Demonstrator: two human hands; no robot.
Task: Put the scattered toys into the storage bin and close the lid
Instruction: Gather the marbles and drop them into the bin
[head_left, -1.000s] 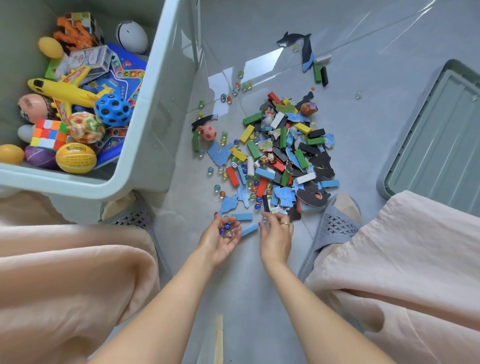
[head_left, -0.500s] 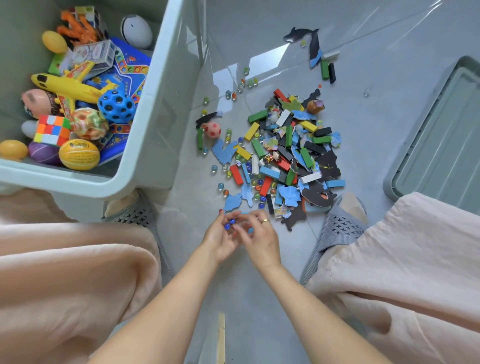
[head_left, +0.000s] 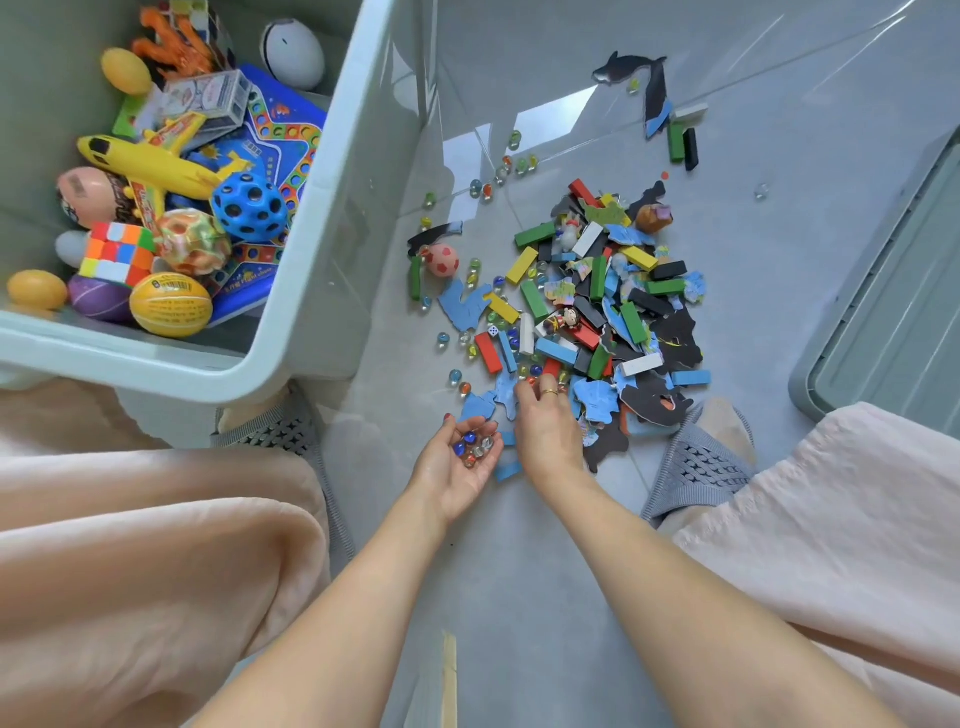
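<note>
Currently marbles sit in the cupped left hand, palm up, fingers curled round a small clutch of them; it hovers just above the floor, near the close edge of the toy pile. Right hand is down at that edge, fingertips on loose marbles among blue puzzle pieces; whether it has one pinched I cannot tell. More marbles lie scattered left of the pile and up toward the storage bin, which stands open to the left, already holding balls, a yellow plane and a cube. Lid lies on the floor far right, well apart. My read: keep the left palm level and cupped, since marbles roll out easily; feed in a few at a time, dump into the bin before overfilling. Blocks and flat pieces are probably faster scooped two-handed afterward.
</note>
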